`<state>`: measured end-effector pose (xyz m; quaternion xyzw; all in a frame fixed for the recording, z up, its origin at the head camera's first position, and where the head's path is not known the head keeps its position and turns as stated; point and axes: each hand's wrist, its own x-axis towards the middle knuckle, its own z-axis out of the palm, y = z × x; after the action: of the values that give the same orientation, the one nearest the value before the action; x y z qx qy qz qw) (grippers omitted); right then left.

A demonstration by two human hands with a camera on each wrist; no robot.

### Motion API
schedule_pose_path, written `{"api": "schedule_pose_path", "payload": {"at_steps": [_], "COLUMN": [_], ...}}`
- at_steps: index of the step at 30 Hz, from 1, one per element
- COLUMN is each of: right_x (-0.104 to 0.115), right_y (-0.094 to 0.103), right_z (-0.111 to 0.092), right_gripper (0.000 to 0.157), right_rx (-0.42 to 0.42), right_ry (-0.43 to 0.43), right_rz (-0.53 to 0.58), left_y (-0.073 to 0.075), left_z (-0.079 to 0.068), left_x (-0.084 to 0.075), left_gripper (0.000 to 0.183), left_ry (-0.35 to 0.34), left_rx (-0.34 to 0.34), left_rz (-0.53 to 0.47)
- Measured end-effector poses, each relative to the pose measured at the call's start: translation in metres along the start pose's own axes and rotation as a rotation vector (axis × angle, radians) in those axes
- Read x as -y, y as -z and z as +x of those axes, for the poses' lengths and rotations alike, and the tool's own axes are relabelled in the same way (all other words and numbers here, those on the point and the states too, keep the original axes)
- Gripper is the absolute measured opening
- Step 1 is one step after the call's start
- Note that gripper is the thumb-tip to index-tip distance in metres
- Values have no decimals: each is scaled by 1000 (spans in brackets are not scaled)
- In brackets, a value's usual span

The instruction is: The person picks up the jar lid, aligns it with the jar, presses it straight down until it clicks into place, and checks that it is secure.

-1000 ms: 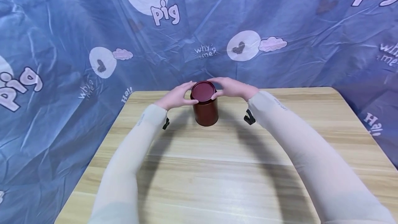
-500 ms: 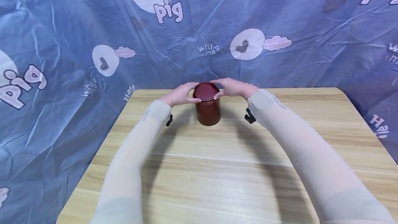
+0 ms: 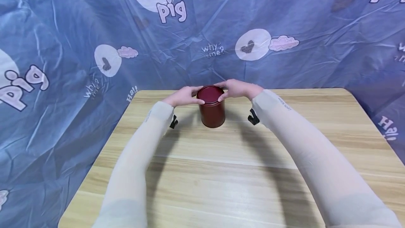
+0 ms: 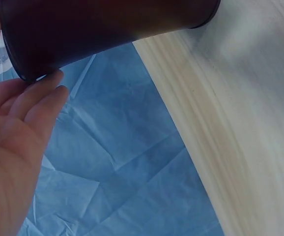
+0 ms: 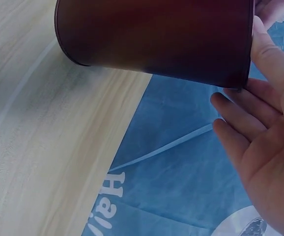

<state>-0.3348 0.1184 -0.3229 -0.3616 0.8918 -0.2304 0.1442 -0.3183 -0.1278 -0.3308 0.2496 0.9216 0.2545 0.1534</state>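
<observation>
A dark red cylindrical tin (image 3: 213, 116) stands upright near the far edge of the table in the head view, its round top (image 3: 210, 94) facing up. My left hand (image 3: 184, 96) grips its upper rim from the left, thumb in front and fingers behind. From the right, my right hand (image 3: 238, 89) holds the same rim in a matching way. In the left wrist view, fingertips (image 4: 51, 81) touch the edge of the tin's dark wall (image 4: 93, 29). The right wrist view shows thumb and fingers (image 5: 245, 105) at the tin's rim end (image 5: 240, 73).
The light wooden table (image 3: 202, 171) carries the tin close to its back edge. Behind and beside it hangs a wrinkled blue printed cloth (image 3: 193, 62). A black strap (image 3: 253, 116) shows under the right wrist, another black strap (image 3: 173, 121) under the left.
The tin's top has sunk lower, so its rim now looks flush with the wall. Both hands keep their places at the rim. The head view has shifted slightly.
</observation>
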Motion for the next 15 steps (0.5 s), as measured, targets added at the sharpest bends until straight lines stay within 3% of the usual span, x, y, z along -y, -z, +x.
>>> {"api": "schedule_pose_path", "payload": {"at_steps": [9,15], "right_x": [0,-3], "right_y": [1,2], "right_z": [0,-1], "right_gripper": [68,67], "right_rx": [1,13], "right_ry": [39,43], "right_rz": [-38,-10], "left_y": [0,-3], "left_z": [-2,-4], "left_x": [-1,1], "left_gripper": [74,72], "left_ry": [-19,-24], "left_rx": [9,0], "left_rz": [29,-10]}}
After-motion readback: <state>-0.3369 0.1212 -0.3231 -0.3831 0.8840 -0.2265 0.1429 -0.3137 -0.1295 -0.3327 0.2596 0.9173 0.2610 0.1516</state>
